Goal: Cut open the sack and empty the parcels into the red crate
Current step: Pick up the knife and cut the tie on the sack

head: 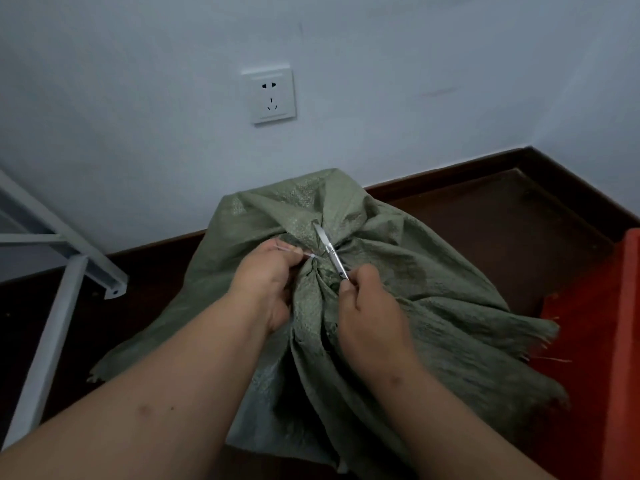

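Note:
A green woven sack point(433, 271) stands on the dark floor against the wall, its neck gathered and bound by a white tie point(311, 256). My left hand point(266, 282) pinches the tie's loose end and pulls it leftward. My right hand point(370, 306) grips a small silver knife point(329, 247), whose blade lies across the gathered neck just right of the tie. The red crate point(609, 306) sits at the right edge, partly under the sack's frayed hem. No parcels are visible; the sack hides its contents.
A white wall with a socket point(269, 97) rises behind the sack, with a dark skirting board point(450, 178) at its foot. A white metal frame point(65, 271) leans at the left. Dark wooden floor point(502, 220) lies between the sack and the corner.

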The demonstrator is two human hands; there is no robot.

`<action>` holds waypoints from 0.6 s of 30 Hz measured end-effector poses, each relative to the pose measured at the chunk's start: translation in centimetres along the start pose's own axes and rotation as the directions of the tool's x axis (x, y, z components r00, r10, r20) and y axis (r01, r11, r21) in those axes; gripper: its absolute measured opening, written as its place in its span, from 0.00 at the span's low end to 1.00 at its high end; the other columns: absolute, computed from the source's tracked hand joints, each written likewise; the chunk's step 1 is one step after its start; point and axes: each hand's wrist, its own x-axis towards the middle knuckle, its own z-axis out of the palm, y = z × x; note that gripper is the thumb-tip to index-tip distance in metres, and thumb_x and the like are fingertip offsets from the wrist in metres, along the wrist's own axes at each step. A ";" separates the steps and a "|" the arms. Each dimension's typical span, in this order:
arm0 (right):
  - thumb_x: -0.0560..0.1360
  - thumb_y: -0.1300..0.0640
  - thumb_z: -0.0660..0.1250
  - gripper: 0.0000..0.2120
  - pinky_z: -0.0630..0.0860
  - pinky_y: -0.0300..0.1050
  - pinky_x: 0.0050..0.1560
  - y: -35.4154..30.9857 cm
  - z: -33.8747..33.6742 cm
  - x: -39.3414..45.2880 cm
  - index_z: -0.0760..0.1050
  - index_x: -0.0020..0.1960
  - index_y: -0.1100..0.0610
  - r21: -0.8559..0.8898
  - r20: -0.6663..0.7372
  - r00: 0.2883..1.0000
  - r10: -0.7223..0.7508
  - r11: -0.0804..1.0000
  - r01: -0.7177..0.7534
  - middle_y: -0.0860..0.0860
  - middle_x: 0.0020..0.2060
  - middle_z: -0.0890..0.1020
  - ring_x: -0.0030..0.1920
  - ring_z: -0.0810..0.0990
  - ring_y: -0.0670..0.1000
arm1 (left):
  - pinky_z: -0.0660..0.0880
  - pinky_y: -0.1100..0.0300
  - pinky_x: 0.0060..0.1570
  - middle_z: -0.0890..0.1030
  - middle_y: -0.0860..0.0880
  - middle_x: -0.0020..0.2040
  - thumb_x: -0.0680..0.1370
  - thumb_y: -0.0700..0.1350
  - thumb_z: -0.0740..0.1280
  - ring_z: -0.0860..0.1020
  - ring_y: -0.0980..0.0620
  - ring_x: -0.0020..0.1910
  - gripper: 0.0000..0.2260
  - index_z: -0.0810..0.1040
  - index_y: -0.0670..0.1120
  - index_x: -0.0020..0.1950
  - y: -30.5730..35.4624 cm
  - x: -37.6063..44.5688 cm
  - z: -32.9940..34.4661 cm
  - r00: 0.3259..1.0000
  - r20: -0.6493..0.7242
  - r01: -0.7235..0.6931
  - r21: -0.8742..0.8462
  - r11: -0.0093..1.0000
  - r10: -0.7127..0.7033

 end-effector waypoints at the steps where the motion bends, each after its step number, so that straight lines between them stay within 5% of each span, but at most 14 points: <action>1: 0.81 0.52 0.54 0.06 0.66 0.47 0.39 -0.1 0.0 0.0 0.64 0.47 0.53 -0.020 -0.003 1.000 -0.007 1.000 0.007 0.50 0.36 0.74 0.40 0.76 0.58 | 0.75 0.64 0.22 0.77 0.45 0.35 0.79 0.35 0.61 0.74 0.49 0.29 0.12 0.69 0.47 0.37 0.1 0.1 0.1 1.000 0.002 0.004 -0.012 1.000 -0.004; 6: 0.81 0.53 0.55 0.07 0.66 0.47 0.38 -0.1 -0.4 0.4 0.66 0.48 0.55 -0.089 -0.008 1.000 -0.025 0.996 0.024 0.51 0.34 0.73 0.39 0.74 0.58 | 0.75 0.63 0.22 0.75 0.44 0.33 0.79 0.35 0.61 0.73 0.49 0.28 0.13 0.69 0.46 0.36 0.0 0.4 0.4 0.999 0.052 0.005 -0.067 0.998 -0.002; 12: 0.80 0.54 0.55 0.08 0.74 0.49 0.41 0.0 -1.1 0.6 0.69 0.46 0.55 -0.177 0.023 0.999 -0.042 0.983 0.045 0.51 0.38 0.76 0.40 0.75 0.53 | 0.78 0.52 0.38 0.75 0.43 0.35 0.79 0.34 0.60 0.75 0.46 0.32 0.12 0.70 0.45 0.37 0.1 1.1 0.4 0.998 0.051 -0.018 -0.184 0.983 0.028; 18: 0.79 0.55 0.55 0.09 0.66 0.45 0.36 -0.6 -1.9 0.8 0.63 0.40 0.51 -0.276 0.054 0.998 -0.015 0.961 0.029 0.49 0.35 0.73 0.35 0.72 0.51 | 0.78 0.50 0.38 0.75 0.42 0.34 0.79 0.33 0.61 0.76 0.46 0.32 0.13 0.71 0.44 0.36 0.6 1.3 0.7 0.997 0.037 -0.058 -0.278 0.959 0.071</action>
